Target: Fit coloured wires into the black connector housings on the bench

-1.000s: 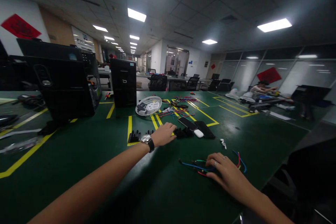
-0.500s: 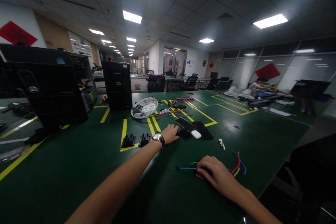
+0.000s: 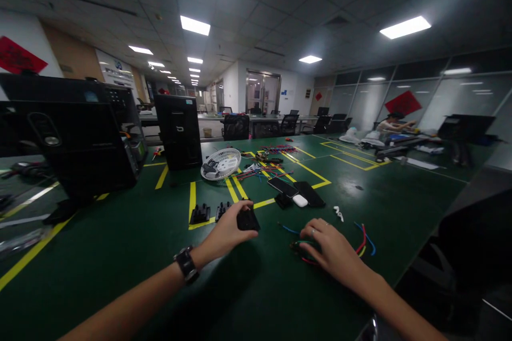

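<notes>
My left hand (image 3: 230,228) grips a black plastic part (image 3: 247,218) between thumb and fingers, just above the green table. Two similar black plastic parts, one at the left (image 3: 200,214) and one partly behind the hand (image 3: 223,210), stand on the yellow tape. Over a bunch of coloured wires (image 3: 362,241) my right hand (image 3: 326,240) is curled closed. Red, blue and yellow-green wire stick out on its right, and blue, green and red ends on its left. Its palm hides the middle of the bunch.
Past my hands lie a phone (image 3: 282,186), a second dark flat device (image 3: 309,194), a white earbud case (image 3: 300,200), and white earbuds (image 3: 338,213). A white basket (image 3: 221,164) and loose wires (image 3: 268,170) sit farther back. Black computer towers (image 3: 178,130) stand left; a person (image 3: 394,122) sits far right.
My left hand has come back toward me from beside the phone, now with a black plastic part in it. My right hand stays at the wires; their left ends have shifted slightly.
</notes>
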The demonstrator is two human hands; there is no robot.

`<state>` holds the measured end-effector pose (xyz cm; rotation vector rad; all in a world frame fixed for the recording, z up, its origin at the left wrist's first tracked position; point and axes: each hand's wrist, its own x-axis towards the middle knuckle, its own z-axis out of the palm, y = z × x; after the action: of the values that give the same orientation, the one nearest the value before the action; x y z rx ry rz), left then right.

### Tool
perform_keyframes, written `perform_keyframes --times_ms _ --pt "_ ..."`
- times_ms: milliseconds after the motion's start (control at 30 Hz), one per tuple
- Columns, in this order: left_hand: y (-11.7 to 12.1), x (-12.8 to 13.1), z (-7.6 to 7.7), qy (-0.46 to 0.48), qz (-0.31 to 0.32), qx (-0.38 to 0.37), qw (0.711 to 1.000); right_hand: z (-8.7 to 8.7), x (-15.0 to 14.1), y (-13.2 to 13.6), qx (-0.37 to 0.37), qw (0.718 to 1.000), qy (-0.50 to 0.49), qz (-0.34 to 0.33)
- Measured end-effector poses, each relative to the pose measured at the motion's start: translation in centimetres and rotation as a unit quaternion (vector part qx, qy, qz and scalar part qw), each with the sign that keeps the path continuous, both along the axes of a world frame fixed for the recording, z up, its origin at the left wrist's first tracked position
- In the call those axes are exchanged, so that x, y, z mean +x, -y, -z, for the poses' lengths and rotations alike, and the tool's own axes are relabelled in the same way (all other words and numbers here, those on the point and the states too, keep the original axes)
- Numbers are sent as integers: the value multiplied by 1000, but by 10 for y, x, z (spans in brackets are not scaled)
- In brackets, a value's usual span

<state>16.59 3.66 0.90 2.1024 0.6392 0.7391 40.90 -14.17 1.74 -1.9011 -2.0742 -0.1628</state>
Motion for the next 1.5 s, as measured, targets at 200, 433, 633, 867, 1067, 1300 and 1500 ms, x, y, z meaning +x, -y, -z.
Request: perform_keyframes --times_ms 200,433,633,867,1067,1300,1500 --pt "25 -57 16 -33 -3 -134 990 6 -23 4 -86 995 16 42" --pt "45 -86 21 -13 51 -66 996 -14 -21 -11 -125 988 -89 -19" --pt "44 -86 17 -6 49 -76 996 -66 -30 -29 -68 980 -187 -27" --pt "42 -83 28 34 -1 -64 997 -65 -76 -71 -105 891 -431 -96" --pt "31 -79 33 109 -87 -76 987 -4 -115 -108 -165 852 -481 -122" --pt "23 -79 27 230 -81 -281 928 12 -133 -96 -196 855 -456 -149" --pt "15 -73 35 325 -35 -398 857 11 -143 -88 -114 910 -371 -147"
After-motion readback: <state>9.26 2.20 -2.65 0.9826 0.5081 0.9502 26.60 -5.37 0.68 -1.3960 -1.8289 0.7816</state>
